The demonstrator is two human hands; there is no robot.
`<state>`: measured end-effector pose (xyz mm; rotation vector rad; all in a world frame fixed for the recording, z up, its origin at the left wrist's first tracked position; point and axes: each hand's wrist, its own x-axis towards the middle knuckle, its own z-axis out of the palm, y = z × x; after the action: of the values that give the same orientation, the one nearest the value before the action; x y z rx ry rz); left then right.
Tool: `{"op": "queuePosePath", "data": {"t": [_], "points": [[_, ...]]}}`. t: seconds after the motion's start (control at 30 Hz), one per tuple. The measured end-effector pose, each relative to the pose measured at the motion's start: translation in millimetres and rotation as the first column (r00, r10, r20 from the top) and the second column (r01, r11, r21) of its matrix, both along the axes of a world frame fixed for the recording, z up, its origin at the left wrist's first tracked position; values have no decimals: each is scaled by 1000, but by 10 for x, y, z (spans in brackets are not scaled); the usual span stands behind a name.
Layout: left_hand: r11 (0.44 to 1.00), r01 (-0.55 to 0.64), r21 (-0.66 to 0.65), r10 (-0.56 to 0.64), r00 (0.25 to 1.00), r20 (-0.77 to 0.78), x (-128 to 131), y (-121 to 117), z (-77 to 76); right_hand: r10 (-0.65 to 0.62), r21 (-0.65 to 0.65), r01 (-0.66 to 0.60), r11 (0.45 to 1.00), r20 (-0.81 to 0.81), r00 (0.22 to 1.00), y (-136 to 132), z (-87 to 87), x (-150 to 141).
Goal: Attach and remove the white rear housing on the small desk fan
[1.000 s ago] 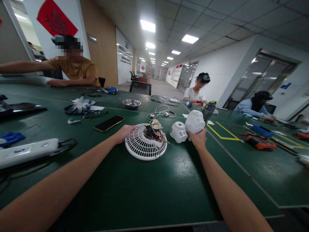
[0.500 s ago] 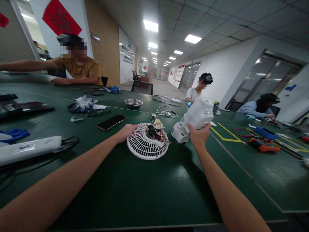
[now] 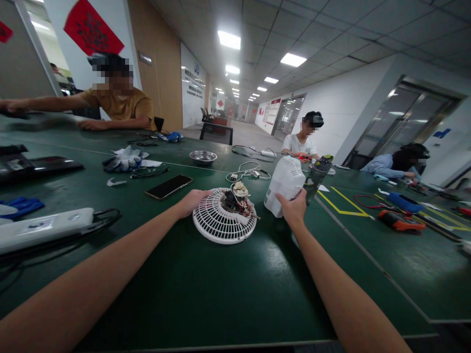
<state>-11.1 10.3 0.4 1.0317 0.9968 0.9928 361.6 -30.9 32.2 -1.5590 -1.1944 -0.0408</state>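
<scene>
Forearms point(image 3: 121, 256) bare, extended forward, left grip point(image 3: 193, 202) curled, right grip point(image 3: 293, 208) clasped

on the bench point(image 3: 206, 289) over there i see the fan grille point(image 3: 221, 223), the motor point(image 3: 234, 202) on top of it. the phone point(image 3: 168, 187) lies to its left, the bowl point(image 3: 203, 157) farther back. right of the grille is the plastic housing point(image 3: 282, 184), the bottle point(image 3: 318, 175) just behind, the multimeter point(image 3: 401, 222) farther right.

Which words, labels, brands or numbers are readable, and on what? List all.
None reads clearly.
Red poster: dark brushwork characters, illegible.
Wall sign: logo and lettering, too blurred.
Notice board: too small.
Blue wall mark: unreadable.
White device at left: dark mark, too blurred.
White housing, white grille: no lettering discernible.
</scene>
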Motion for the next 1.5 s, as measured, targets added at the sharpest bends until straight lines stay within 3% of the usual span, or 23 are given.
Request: {"op": "queuePosePath", "data": {"t": [0.2,0.37,0.53,0.83,1.1,1.33,1.5], "points": [[1000,-18,-19,18,1000,16,13,-11,14,-123,70,125,990,-35,992,43,38,392],[1000,-13,2,13,1000,19,29,-41,32,-127,-5,127,992,-66,990,71,-11,563],[999,-14,31,14,1000,6,37,-51,30,-104,-9,103,995,-93,990,90,-35,566],[1000,-4,19,4,1000,0,6,43,-56,-125,256,129,958,-32,992,62,107,572],[999,4,37,-5,1000,3,-11,42,-59,-105,191,115,975,-59,993,55,114,551],[1000,-12,15,12,1000,8,16,12,-24,-103,223,109,969,-35,994,43,122,551],[1000,-16,8,16,1000,4,21,11,-20,-198,339,151,929,111,974,-45,208,466]]}}
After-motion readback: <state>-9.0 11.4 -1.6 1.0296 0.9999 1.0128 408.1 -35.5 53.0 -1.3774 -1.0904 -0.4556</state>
